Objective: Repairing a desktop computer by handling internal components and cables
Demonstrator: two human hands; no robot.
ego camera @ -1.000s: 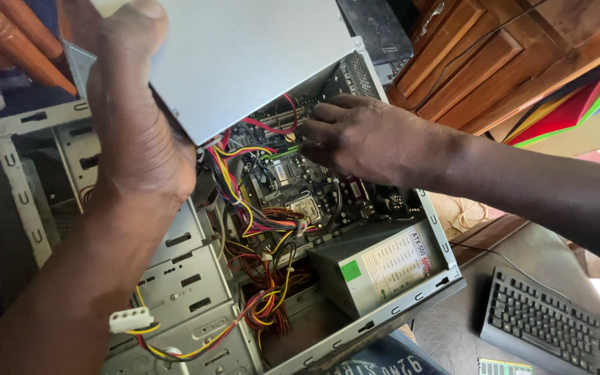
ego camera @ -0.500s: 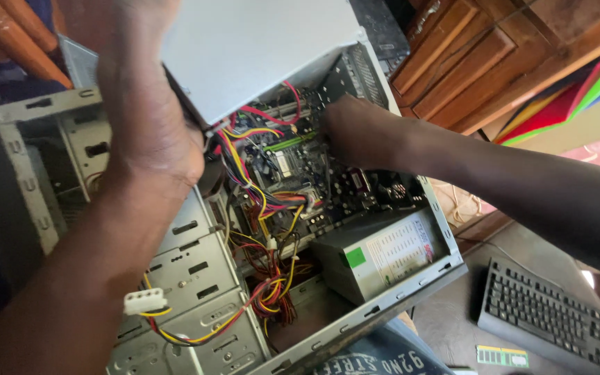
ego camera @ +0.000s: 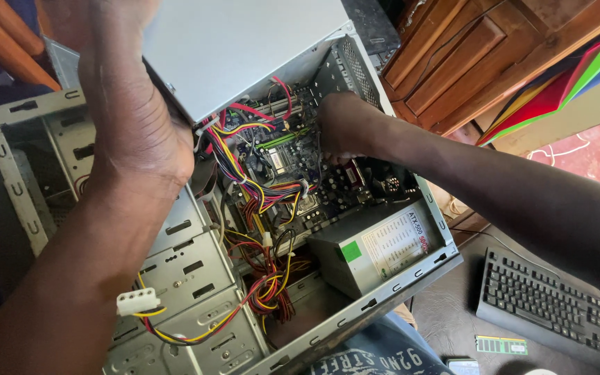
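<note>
An open grey computer case (ego camera: 383,295) lies in front of me with its motherboard (ego camera: 293,167) and a tangle of coloured cables (ego camera: 258,201) exposed. My left hand (ego camera: 130,104) grips the edge of a flat grey metal drive (ego camera: 237,48) and holds it up over the case. My right hand (ego camera: 345,125) reaches down inside the case to the motherboard near the rear wall; its fingertips are hidden, so whether they pinch anything cannot be told. A grey power supply (ego camera: 376,246) sits at the lower right of the case. A white connector (ego camera: 137,302) hangs by the drive bays.
A black keyboard (ego camera: 557,305) lies at the lower right, with a green memory stick (ego camera: 501,345) in front of it. Wooden furniture (ego camera: 467,55) stands behind the case. Coloured folders (ego camera: 564,83) lean at the upper right. Empty drive bays (ego camera: 182,278) fill the case's left side.
My right hand has moved deeper into the case towards the rear wall. My left hand has lifted the grey drive higher. The view has shifted slightly downward.
</note>
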